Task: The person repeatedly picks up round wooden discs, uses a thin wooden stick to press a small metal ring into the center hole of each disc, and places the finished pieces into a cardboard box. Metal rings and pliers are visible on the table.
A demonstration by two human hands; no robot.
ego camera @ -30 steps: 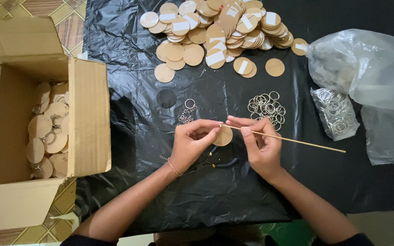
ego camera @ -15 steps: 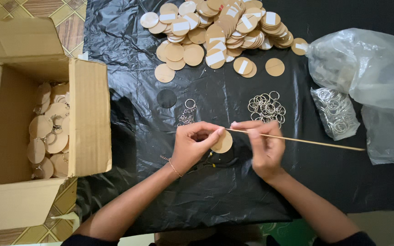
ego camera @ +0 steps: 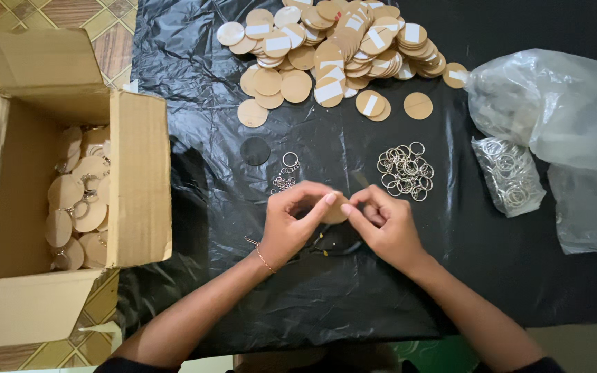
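I pinch one wooden disc (ego camera: pixel 335 211) between my left hand (ego camera: pixel 297 222) and right hand (ego camera: pixel 380 226); steady fingertips keep it level beside the loose key rings (ego camera: pixel 405 170).

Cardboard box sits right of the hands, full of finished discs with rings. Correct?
Wrong side. In the head view the cardboard box lies left of the hands, left hand and right hand. It does hold discs with rings.

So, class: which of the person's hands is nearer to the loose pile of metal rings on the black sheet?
Right. The right hand lies just below the pile of metal rings; the left hand sits further off, to the pile's lower left.
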